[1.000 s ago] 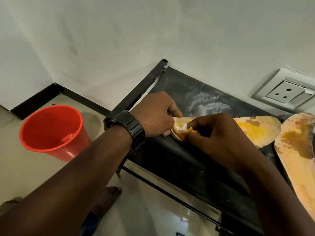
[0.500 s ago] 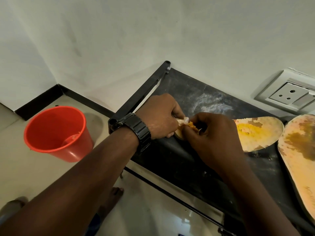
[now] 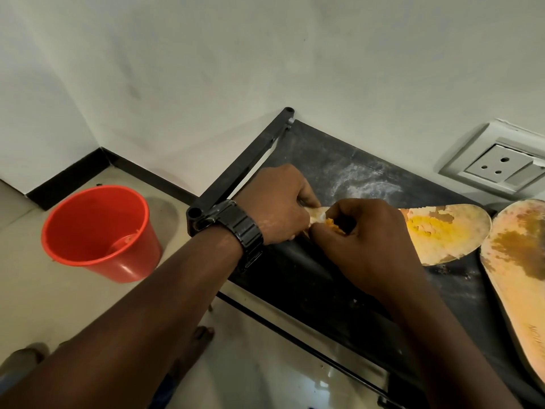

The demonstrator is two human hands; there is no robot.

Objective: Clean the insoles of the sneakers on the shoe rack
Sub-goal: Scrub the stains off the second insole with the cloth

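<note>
Two worn insoles lie on the black top shelf of the shoe rack (image 3: pixel 321 273). The nearer insole (image 3: pixel 442 234) is peach with a yellow stain and flaking patches. My left hand (image 3: pixel 277 205), with a black watch on the wrist, pinches its left end. My right hand (image 3: pixel 365 237) is closed over the same end, pressing a small white and orange wad, probably a cloth, against it. That end is mostly hidden by my fingers. The second insole (image 3: pixel 522 261) lies further right, stained brown.
A red bucket (image 3: pixel 100 231) stands on the tiled floor left of the rack, near the room's corner. A white wall socket (image 3: pixel 498 163) sits above the rack's far right. My bare foot (image 3: pixel 197 343) is on the floor below the rack's front rail.
My right hand has slid left along the insole, so more of the yellow stained part shows. My left hand kept its grip on the end. The view has shifted slightly.
</note>
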